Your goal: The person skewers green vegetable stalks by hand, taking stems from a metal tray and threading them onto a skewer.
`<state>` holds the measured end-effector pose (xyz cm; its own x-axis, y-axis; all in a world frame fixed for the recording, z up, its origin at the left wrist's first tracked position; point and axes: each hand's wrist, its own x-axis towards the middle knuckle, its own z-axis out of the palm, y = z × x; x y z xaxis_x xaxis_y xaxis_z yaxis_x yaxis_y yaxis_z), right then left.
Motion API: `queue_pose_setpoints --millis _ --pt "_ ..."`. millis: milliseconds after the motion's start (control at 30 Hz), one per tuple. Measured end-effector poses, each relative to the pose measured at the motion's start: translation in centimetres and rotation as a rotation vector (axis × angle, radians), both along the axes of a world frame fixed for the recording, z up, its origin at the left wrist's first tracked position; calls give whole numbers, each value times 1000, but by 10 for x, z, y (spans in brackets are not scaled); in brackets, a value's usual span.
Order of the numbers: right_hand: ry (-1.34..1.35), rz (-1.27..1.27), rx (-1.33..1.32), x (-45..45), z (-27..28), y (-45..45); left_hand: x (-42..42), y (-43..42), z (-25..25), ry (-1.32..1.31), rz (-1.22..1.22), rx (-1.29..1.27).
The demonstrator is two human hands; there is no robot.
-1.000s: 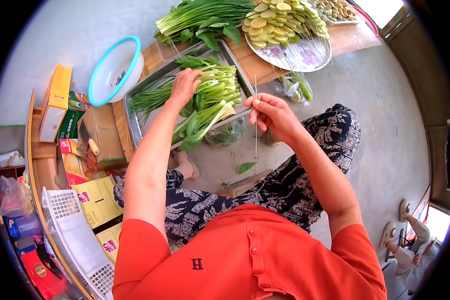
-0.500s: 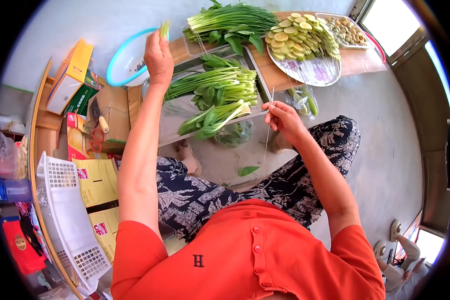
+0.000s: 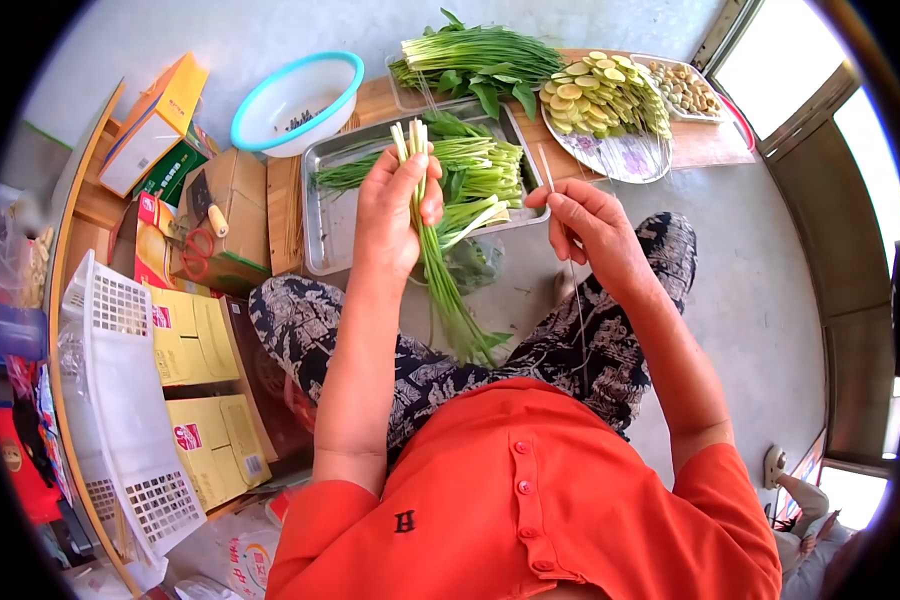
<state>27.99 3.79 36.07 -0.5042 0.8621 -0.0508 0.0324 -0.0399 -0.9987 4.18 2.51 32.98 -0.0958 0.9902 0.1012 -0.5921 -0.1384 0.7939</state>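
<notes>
My left hand [image 3: 395,205] is closed around a bunch of chives [image 3: 437,270], white ends up, long green leaves hanging down over my lap. My right hand [image 3: 590,225] pinches a thin, pale skewer-like stick [image 3: 545,168]. A fine strand [image 3: 581,320] hangs below that hand; whether it is part of the stick I cannot tell. Behind my hands is a metal tray [image 3: 322,240] with bundles of leafy greens [image 3: 490,170], partly hidden by my left hand.
Farther back are a pile of chives [image 3: 485,55], a plate [image 3: 630,165] of skewered green slices [image 3: 605,90] and a tray of small pale pieces [image 3: 685,88]. A blue-rimmed basin [image 3: 350,75], scissors [image 3: 197,250] and a knife [image 3: 210,205] are left. Another person [image 3: 810,540] is lower right.
My left hand has come down from beside the basin to in front of the tray, with the bunch now fully in view. My right hand stays near the tray's right corner, still pinching the stick.
</notes>
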Motion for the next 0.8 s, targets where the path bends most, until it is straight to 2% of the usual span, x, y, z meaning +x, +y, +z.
queue_pose_setpoints --millis 300,400,600,800 --pt "-15 131 -43 -34 12 -29 8 -31 2 26 119 -81" --pt "-12 196 -52 -38 11 -26 6 -31 -6 11 90 -94" --pt "5 191 -4 -51 -3 -21 7 -31 -11 65 149 -129" --pt "26 199 -65 -57 -13 -20 4 -33 -15 53 150 -176"
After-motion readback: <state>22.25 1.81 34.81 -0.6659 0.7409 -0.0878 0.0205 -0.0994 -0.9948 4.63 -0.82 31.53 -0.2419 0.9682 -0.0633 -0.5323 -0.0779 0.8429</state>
